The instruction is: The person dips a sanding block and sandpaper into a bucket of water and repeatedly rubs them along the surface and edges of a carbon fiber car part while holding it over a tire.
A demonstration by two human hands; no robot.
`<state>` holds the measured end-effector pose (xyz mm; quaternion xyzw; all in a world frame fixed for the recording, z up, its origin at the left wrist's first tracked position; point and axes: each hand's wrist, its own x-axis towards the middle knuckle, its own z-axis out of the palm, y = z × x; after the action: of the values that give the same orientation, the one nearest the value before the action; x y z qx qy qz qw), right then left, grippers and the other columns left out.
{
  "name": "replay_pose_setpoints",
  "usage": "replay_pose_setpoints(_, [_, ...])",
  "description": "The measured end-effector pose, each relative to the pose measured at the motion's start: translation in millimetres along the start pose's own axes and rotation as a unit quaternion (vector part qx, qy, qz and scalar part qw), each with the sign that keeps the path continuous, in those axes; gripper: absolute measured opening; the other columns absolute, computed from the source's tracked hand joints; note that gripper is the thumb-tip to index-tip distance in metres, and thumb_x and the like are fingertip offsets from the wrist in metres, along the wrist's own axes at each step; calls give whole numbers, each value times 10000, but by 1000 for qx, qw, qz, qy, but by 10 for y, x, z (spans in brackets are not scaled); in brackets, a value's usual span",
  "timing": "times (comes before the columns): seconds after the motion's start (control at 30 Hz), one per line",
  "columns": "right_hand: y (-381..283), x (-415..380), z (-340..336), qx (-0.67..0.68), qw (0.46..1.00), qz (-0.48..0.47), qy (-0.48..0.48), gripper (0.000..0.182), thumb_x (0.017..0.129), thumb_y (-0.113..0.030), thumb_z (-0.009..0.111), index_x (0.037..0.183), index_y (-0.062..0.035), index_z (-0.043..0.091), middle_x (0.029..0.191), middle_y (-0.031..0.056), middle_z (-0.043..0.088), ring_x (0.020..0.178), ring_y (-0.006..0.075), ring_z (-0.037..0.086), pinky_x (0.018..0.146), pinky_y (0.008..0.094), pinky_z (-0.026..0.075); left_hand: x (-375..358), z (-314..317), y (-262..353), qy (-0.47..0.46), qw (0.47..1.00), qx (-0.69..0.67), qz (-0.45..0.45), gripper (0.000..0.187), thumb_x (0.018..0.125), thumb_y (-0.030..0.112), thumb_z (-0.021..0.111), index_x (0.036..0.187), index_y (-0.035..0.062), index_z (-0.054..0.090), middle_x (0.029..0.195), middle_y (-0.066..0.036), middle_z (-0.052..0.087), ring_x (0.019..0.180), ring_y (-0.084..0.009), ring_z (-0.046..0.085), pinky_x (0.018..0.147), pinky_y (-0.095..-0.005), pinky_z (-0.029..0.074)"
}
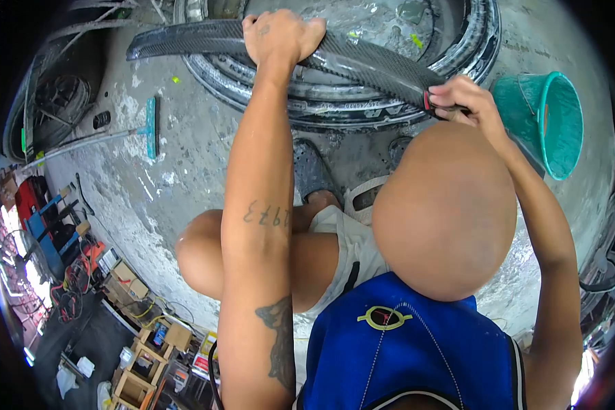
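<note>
A long, dark, curved strip with a carbon-fibre weave [376, 65] lies across a large tyre [348, 113] on the floor. My left hand [283, 37] is closed over the strip left of its middle, fingers wrapped past the far edge. Farther right, my right hand [468, 101] has its fingers bent round a small red-and-black piece [428, 100] against the strip. Most of that piece is hidden by the fingers, so its kind does not show. The forearm and knee cover part of the strip's right side.
At the right stands a green bucket [560, 126] with a wire handle. A teal-headed floor squeegee [150, 128] lies on the wet, stained concrete at left. Wooden boxes [140, 369], tools and cables crowd the lower left. My knees and clogs [314, 171] are close to the tyre.
</note>
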<state>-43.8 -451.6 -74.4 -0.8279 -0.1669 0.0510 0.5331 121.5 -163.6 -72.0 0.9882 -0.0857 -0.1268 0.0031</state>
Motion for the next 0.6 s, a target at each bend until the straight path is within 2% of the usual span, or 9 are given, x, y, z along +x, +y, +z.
replay_pose_setpoints(0.07, [-34, 155, 66, -87, 994, -69, -7, 192, 791, 67, 717, 972, 3, 734, 932, 114, 710, 912, 272, 662, 830, 382, 536, 25, -5, 28, 26, 1000, 4, 13, 583, 831, 500, 463, 1018, 55, 791, 1100, -162, 746, 1088, -289, 682, 1079, -391, 355])
replay_pose_setpoints(0.17, [-32, 739, 446, -64, 991, -119, 2, 138, 840, -103, 732, 952, -22, 722, 906, 108, 680, 889, 284, 646, 785, 400, 514, 4, -43, 47, 27, 1000, -2, 12, 574, 838, 506, 464, 1038, 82, 794, 1126, -157, 739, 1137, -272, 655, 1094, -392, 338])
replay_pose_setpoints(0.2, [-50, 883, 540, -65, 992, -104, -4, 135, 874, -50, 714, 1004, -17, 723, 967, 100, 704, 916, 264, 669, 837, 362, 525, -10, -36, 55, 25, 1000, -8, 9, 572, 840, 510, 464, 1046, 93, 796, 1136, -154, 736, 1153, -265, 646, 1102, -394, 330])
replay_pose_setpoints(0.27, [-102, 859, 521, -81, 994, -75, 5, 152, 880, -59, 716, 1026, -20, 727, 984, 101, 711, 946, 259, 669, 850, 366, 520, 24, -13, 60, 10, 1000, -4, 11, 567, 842, 519, 466, 1045, 108, 800, 1150, -151, 732, 1173, -256, 630, 1114, -394, 317])
replay_pose_setpoints(0.33, [-11, 628, 365, -55, 994, -97, -18, 154, 872, -51, 716, 1023, -24, 732, 1001, 104, 717, 967, 261, 668, 869, 369, 517, 45, 96, 3, 51, 999, -18, 8, 572, 842, 517, 466, 1035, 94, 799, 1140, -158, 732, 1165, -260, 633, 1111, -393, 318])
replay_pose_setpoints(0.4, [-24, 155, 30, -54, 997, -51, -18, 164, 860, -29, 713, 1022, -12, 731, 991, 111, 717, 980, 259, 668, 887, 378, 519, 31, 49, 14, 50, 998, -31, 8, 584, 839, 515, 466, 1031, 69, 792, 1139, -170, 731, 1142, -270, 643, 1109, -386, 319])
replay_pose_setpoints(0.47, [46, -290, -247, -48, 999, 13, -11, 165, 859, -9, 704, 1022, 5, 726, 994, 117, 724, 992, 254, 666, 904, 376, 515, 26, -31, 39, -3, 1000, -4, 10, 602, 839, 517, 460, 1039, 51, 785, 1149, -182, 726, 1136, -280, 651, 1112, -387, 318])
replay_pose_setpoints(0.53, [11, -337, -273, -58, 998, 35, -3, 146, 852, 16, 697, 996, 14, 723, 997, 126, 723, 997, 257, 667, 912, 373, 512, 35, -25, -1, -11, 1000, -3, 1, 609, 841, 518, 457, 1040, 42, 781, 1155, -187, 722, 1140, -285, 652, 1112, -391, 320])
replay_pose_setpoints(0.6, [48, -78, -116, -44, 999, 1, 10, 122, 858, -24, 706, 976, 4, 720, 991, 121, 718, 974, 267, 671, 887, 374, 516, 45, -20, 72, -5, 1000, -4, 17, 616, 842, 518, 455, 1042, 33, 778, 1161, -193, 719, 1145, -289, 653, 1112, -396, 322])
